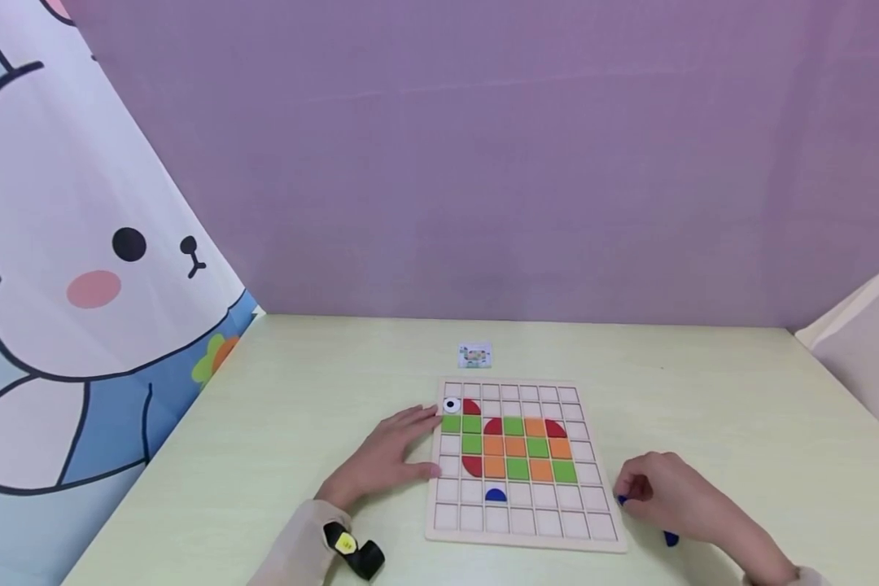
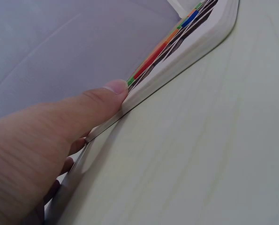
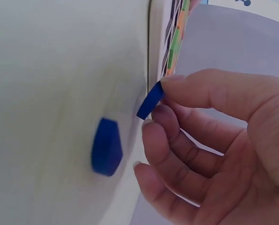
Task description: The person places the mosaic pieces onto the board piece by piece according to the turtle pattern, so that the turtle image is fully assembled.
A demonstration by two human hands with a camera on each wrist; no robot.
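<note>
A wooden grid board lies flat on the table, with green, orange and red pieces and a white eye piece set in its cells. Low on the grid sits a blue half-round piece. My left hand rests at the board's left edge, thumb and fingers fairly straight against it. Right of the board, my right hand pinches a small blue piece between thumb and fingertips. Another blue piece lies on the table beneath that hand, and its exact shape is blurred.
A small picture card lies behind the board. At the back of the table stands a purple partition, and a cartoon-printed cloth hangs at the left. A black strap is around the left sleeve.
</note>
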